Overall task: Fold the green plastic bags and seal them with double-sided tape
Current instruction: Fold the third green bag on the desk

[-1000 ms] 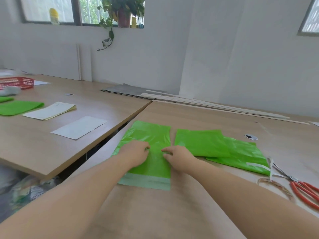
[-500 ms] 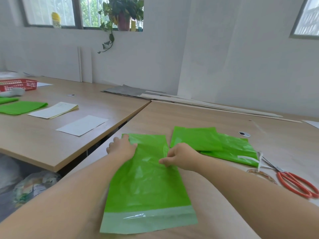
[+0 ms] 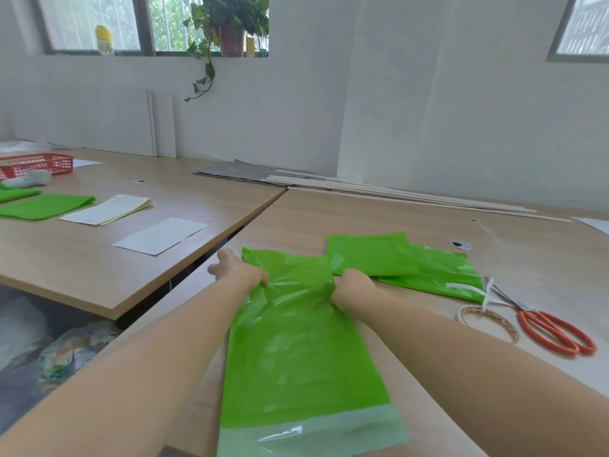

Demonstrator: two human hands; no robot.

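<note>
Since a moment ago, the left hand (image 3: 242, 273) and right hand (image 3: 354, 285) have closed on the long glossy green plastic bag (image 3: 296, 357), bunching it. Curled fingers pinch its side edges; it trails back from them along the wooden table (image 3: 362, 212).

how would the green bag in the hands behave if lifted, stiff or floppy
Probably floppy: the bag creases and bunches where the left hand and right hand grip it. Likely light, since it looks like thin film. Its glossy sheen suggests it may slide easily on the table.
</note>
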